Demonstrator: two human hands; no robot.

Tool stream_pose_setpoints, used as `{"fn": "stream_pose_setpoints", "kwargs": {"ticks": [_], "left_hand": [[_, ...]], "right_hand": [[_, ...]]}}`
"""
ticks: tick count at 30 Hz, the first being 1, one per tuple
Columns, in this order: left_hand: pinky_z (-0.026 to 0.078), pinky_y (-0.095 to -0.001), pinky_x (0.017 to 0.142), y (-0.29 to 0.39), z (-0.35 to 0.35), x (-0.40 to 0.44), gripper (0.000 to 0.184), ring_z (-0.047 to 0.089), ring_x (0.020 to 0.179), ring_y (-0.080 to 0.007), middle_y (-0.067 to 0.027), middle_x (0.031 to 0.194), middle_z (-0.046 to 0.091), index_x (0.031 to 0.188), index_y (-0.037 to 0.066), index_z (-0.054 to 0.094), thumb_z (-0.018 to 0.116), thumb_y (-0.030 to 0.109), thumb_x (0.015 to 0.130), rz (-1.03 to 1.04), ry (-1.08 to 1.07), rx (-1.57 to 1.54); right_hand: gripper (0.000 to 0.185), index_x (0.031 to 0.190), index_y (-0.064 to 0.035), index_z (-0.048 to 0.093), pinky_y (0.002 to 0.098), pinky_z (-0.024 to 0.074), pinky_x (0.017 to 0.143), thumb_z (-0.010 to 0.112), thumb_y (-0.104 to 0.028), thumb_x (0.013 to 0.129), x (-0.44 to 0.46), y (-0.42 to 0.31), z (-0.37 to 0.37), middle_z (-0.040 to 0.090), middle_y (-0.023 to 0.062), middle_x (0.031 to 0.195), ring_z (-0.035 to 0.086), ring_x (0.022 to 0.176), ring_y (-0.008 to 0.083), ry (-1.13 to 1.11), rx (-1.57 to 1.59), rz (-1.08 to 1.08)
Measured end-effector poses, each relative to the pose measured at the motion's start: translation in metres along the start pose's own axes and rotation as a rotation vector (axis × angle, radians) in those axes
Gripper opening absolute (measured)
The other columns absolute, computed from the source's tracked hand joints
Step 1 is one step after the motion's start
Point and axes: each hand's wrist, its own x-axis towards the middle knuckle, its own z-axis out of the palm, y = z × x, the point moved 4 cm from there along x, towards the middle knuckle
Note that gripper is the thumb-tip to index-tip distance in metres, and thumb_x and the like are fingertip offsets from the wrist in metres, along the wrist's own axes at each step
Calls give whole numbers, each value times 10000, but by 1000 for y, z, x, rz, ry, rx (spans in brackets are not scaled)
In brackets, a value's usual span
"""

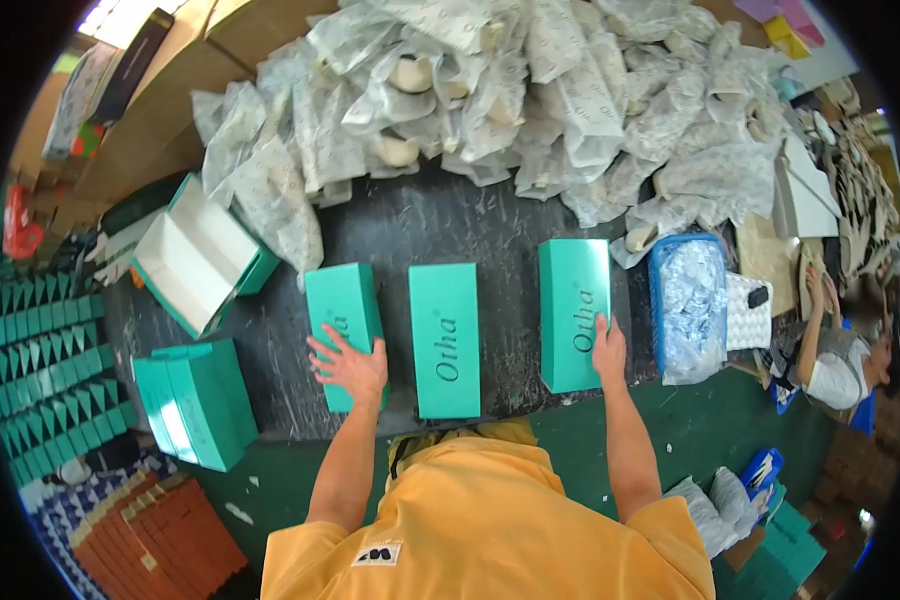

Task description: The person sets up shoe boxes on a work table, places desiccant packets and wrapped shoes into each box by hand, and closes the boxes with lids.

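Observation:
Three closed teal boxes lettered "Otha" lie on the dark table [510, 225]. My left hand [351, 366] rests with spread fingers on the near part of the left box [340, 290]. The middle box [444, 345] lies between my hands, touched by neither. My right hand [608, 350] is at the right edge of the right box [573, 290], its fingers on the lid's edge and side. Beyond the boxes is a large heap of shoes in printed translucent bags [570, 110].
At the left are an open box with white inside [195, 255] and a stack of teal lids [192, 400]. A blue basket of small packets [690, 300] stands right. Another person [838, 370] is at the far right. Teal boxes [45, 370] fill the far left.

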Motion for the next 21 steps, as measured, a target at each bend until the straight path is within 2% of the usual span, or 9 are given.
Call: {"fn": "stream_pose_setpoints", "kwargs": {"ticks": [6,8,10,12,13,14,16,18,21], "left_hand": [[193,-693,1087,4,4,-20,966,223,1397,-527,-277,1597,113,1584,149,181,590,625,850,128,51,-135],[172,-715,1077,22,0,-54,901,205,1407,-519,-275,1592,132,1582,148,194,514,633,892,112,-145,-252],[244,-641,1098,6,-9,-42,937,284,1383,-487,-284,1573,187,1576,102,183,572,606,888,114,-139,-199],[366,-523,1075,-36,-6,-14,973,433,1303,-437,-288,1544,268,1563,44,169,657,532,877,199,-136,-920],[453,-445,1010,-53,-3,0,933,540,1205,-404,-300,1478,371,1518,-28,260,719,456,865,12,-305,-929],[453,-445,1010,-59,7,6,933,540,1205,-404,-300,1478,371,1518,-28,260,719,456,865,5,-297,-934],[470,-459,988,-57,47,-2,849,565,1170,-409,-308,1377,465,1462,-24,391,686,511,872,-54,-752,-1181],[458,-456,1005,-81,60,-1,851,556,1173,-426,-305,1277,522,1421,9,472,661,607,845,58,-695,-1129],[445,-456,1019,-179,-17,7,904,543,1185,-442,-301,1237,536,1447,62,457,642,677,810,100,-521,-968]], "right_hand": [[557,1305,-64,574,533,484,863,395,-508,1021,-46,-36,42,677,270,1055,623,1014,491,-82,23,21],[560,1335,-71,549,532,487,870,395,-508,1020,-80,-72,81,672,270,1081,622,1026,487,-68,-45,11],[566,1366,-79,525,530,490,877,396,-507,1019,-90,-86,92,666,269,1107,621,1037,482,-36,-109,-3],[597,1421,-84,467,510,479,924,402,-516,1013,-79,-71,87,649,270,1164,606,1092,463,-220,-19,-13],[593,1400,-76,503,468,458,975,410,-518,1015,-71,-60,92,647,262,1184,599,1135,432,-169,14,-63],[593,1400,-76,503,468,458,975,410,-518,1015,-72,-60,95,647,262,1184,599,1135,432,-173,13,-74],[550,1362,-33,541,408,449,989,449,-460,1028,-75,-61,105,661,219,1208,619,1141,334,-201,182,-34],[492,1315,28,566,351,452,969,498,-370,1034,-82,-57,115,670,164,1204,610,1115,231,-227,363,-35],[473,1321,67,549,324,441,982,518,-306,1033,-122,-106,154,647,124,1225,586,1116,186,-374,555,-21]]}}
